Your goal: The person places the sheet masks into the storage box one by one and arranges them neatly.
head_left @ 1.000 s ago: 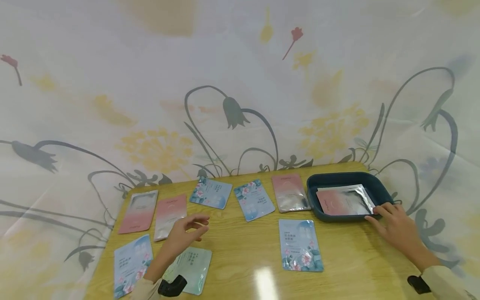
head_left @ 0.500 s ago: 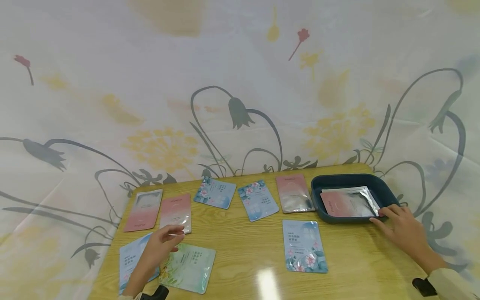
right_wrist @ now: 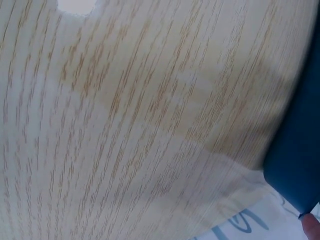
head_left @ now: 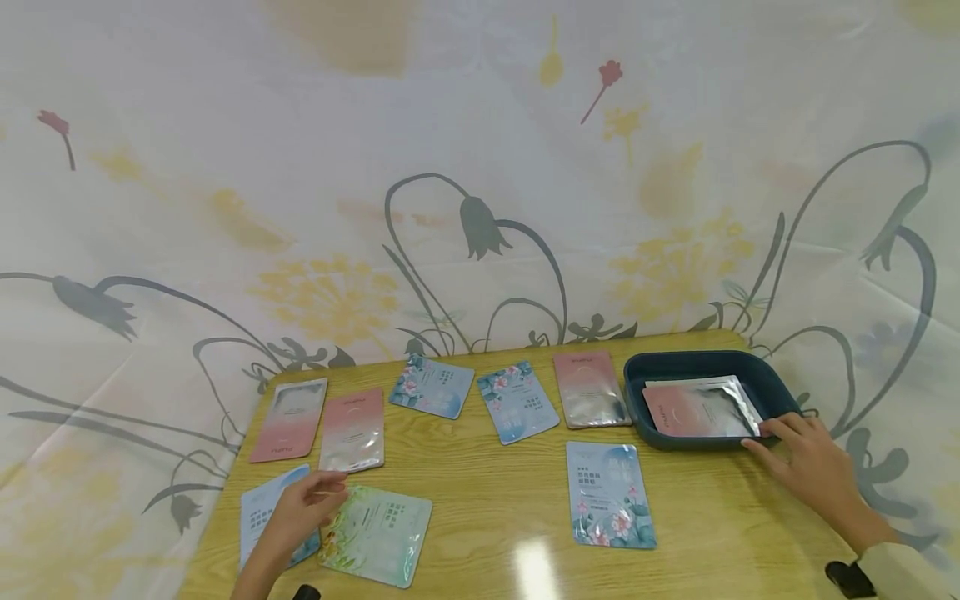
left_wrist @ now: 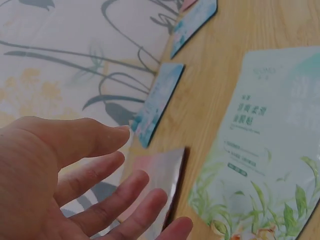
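In the head view my left hand (head_left: 302, 510) hovers between a blue floral face-mask sachet (head_left: 258, 512) and a green one (head_left: 378, 533). Its fingers are loosely bent and hold nothing; the left wrist view shows the fingers (left_wrist: 112, 200) spread apart, with the green sachet beyond them. My right hand (head_left: 813, 467) pinches the near right rim of a dark blue tray (head_left: 697, 442), fingers over the edge and thumb outside. Pink-and-silver sachets (head_left: 693, 410) lie stacked inside the tray. Only a fingertip (right_wrist: 311, 227) of that hand shows in the right wrist view.
Pink sachets lie at the back left (head_left: 288, 421), beside it (head_left: 352, 429), and left of the tray (head_left: 588, 390). Blue sachets rest at the back (head_left: 431, 386), centre (head_left: 517, 402) and front right (head_left: 611, 496). A floral curtain (head_left: 480, 167) hangs behind the wooden table (head_left: 480, 467).
My left hand has moved left and toward the near side, coming from above the green sachet's far edge. The right hand stays on the tray rim. The head view has shifted slightly.
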{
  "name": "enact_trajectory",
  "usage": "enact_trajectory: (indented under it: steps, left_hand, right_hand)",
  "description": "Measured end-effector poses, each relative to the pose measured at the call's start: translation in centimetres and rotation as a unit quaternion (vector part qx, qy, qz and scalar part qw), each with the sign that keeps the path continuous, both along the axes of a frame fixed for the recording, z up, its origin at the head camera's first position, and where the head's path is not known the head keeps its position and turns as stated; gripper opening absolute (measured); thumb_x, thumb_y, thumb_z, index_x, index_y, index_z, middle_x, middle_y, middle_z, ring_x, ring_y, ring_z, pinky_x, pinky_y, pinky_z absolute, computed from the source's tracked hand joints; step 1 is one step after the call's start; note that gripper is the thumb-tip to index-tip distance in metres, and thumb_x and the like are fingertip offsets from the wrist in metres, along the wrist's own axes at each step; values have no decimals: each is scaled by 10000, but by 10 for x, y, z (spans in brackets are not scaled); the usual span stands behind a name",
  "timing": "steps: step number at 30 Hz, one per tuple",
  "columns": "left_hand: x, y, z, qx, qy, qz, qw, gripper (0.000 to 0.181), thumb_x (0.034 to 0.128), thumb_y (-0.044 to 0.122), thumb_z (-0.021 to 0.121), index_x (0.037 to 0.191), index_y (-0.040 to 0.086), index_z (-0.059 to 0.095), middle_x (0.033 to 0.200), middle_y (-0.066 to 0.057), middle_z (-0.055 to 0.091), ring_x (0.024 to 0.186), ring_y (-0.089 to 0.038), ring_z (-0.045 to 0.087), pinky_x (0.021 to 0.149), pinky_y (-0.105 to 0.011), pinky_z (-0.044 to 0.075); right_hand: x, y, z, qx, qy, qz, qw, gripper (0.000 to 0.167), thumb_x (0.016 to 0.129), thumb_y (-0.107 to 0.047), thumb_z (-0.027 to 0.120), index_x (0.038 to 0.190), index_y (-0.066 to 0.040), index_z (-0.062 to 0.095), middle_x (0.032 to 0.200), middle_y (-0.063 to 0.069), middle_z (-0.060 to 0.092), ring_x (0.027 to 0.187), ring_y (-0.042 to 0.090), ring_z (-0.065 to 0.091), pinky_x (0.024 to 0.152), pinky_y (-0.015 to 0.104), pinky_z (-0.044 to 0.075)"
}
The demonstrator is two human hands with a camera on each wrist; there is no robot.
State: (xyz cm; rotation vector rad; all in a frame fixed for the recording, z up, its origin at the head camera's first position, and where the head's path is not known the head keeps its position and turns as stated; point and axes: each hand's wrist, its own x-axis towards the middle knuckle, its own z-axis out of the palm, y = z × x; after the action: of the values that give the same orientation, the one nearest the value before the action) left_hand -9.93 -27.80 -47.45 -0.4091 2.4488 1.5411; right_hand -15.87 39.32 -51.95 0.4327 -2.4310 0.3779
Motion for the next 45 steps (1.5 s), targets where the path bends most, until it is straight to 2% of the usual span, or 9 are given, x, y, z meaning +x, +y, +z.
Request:
enact_trajectory:
  steps: [6, 13, 19, 22, 26, 31, 38, 41, 45]
  left_hand:
    - [4, -6, -7, -121, -111, 55, 9998, 430, 892, 214, 670, 1235, -25, 573, 1050, -110, 629, 928, -251, 611, 685, -418, 542]
    - [9, -10, -17, -135, -269, 63, 9995, 431, 880, 170, 679, 1233, -45, 560, 1057, -124, 608, 906, -253, 609, 696, -410, 537]
    - [11, -6, -29, -606, -357, 65, 9975, 433, 819, 163, 737, 1179, -34, 598, 1031, -114, 615, 922, -241, 594, 722, -379, 532]
    - [11, -4, -33, -852, -400, 68, 9955, 448, 793, 181, 760, 1162, -24, 610, 1053, -120, 621, 965, -275, 584, 758, -389, 521]
    - [11, -1, -34, -1026, -333, 133, 9941, 469, 767, 175, 783, 1156, -23, 612, 1118, -181, 617, 1063, -383, 554, 853, -449, 489]
    - [10, 3, -36, -1188, -143, 97, 9928, 461, 743, 117, 789, 1136, -42, 608, 1134, -234, 601, 1082, -432, 536, 874, -491, 471]
    - [8, 10, -49, -1692, 16, 63, 9856, 510, 681, 37, 814, 1139, -51, 606, 1130, -267, 571, 1038, -429, 528, 839, -531, 457]
    - [6, 14, -52, -1872, 53, 156, 9822, 525, 659, 25, 829, 1134, -39, 613, 1124, -269, 582, 1033, -436, 535, 828, -533, 461]
    - [4, 21, -52, -2054, -29, 280, 9783, 494, 652, 56, 840, 1102, 20, 639, 1071, -217, 606, 973, -378, 561, 766, -508, 472]
  right_hand:
    - [0, 0, 0, -20, 12, 3, 10000, 444, 688, -511, 767, 783, -85, 680, 780, 42, 578, 658, 267, 454, 392, 295, 336]
    - [2, -1, 2, -49, -295, -167, 9994, 331, 634, -315, 840, 808, -87, 675, 806, 60, 578, 691, 316, 478, 412, 421, 407]
    - [2, -1, 0, -45, -400, -228, 9989, 320, 630, -285, 844, 814, -82, 679, 811, 74, 578, 689, 332, 477, 416, 432, 408]
    - [1, 0, -1, -35, -387, -219, 9990, 320, 628, -282, 845, 815, -81, 680, 809, 77, 578, 687, 339, 479, 443, 471, 427]
    - [1, 0, -2, -62, -385, -213, 9990, 319, 627, -280, 845, 812, -81, 679, 806, 81, 581, 689, 348, 482, 484, 518, 439]
    - [1, -1, -1, -94, -394, -219, 9989, 321, 639, -298, 841, 811, -86, 673, 811, 78, 583, 689, 341, 478, 441, 469, 420]
    - [-2, -1, -3, -82, -420, -240, 9988, 328, 637, -303, 842, 823, -93, 671, 822, 70, 577, 695, 331, 475, 395, 366, 368]
    - [-2, -1, -4, -81, -397, -257, 9988, 328, 633, -305, 843, 813, -95, 666, 818, 71, 578, 694, 333, 476, 391, 369, 372]
    - [0, -1, -3, -132, -425, -333, 9985, 329, 642, -312, 840, 805, -88, 663, 814, 78, 580, 704, 342, 476, 403, 432, 401]
